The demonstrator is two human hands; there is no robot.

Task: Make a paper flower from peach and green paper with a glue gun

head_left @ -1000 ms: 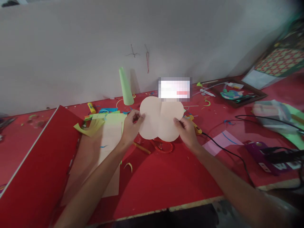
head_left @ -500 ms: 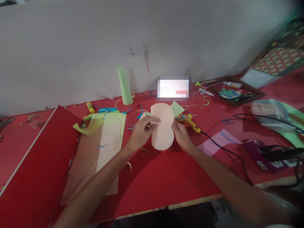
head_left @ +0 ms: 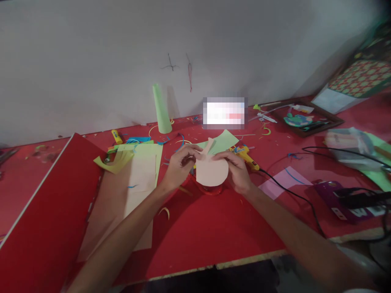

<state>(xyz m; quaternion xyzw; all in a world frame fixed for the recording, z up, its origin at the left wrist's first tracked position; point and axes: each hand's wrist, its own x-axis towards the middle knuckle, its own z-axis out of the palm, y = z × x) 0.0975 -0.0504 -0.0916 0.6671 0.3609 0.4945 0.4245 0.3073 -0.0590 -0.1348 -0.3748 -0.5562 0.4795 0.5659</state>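
A pale pink paper cutout (head_left: 212, 173) with rounded lobes is held up over the red table, one half bent back at its narrow middle. My left hand (head_left: 183, 162) pinches it at the left of the fold. At the right of the fold, my right hand (head_left: 236, 169) grips it between thumb and fingers. Just behind the cutout lies a light green paper piece (head_left: 224, 141). A yellow glue gun (head_left: 246, 156) rests to the right of my right hand. Below the cutout, a red looped handle (head_left: 210, 192) partly shows.
A green paper cone (head_left: 161, 110) stands by the wall. Paper sheets (head_left: 140, 211) lie at left beside a red board (head_left: 51, 211). A pink sheet (head_left: 282, 183), a purple box (head_left: 336, 203), black cables and a dark tray (head_left: 311, 130) are at right. Paper scraps are scattered about.
The cutout's upper lobe has been bent back and now shows as a narrow strip. My right hand has moved its fingers over the middle fold.
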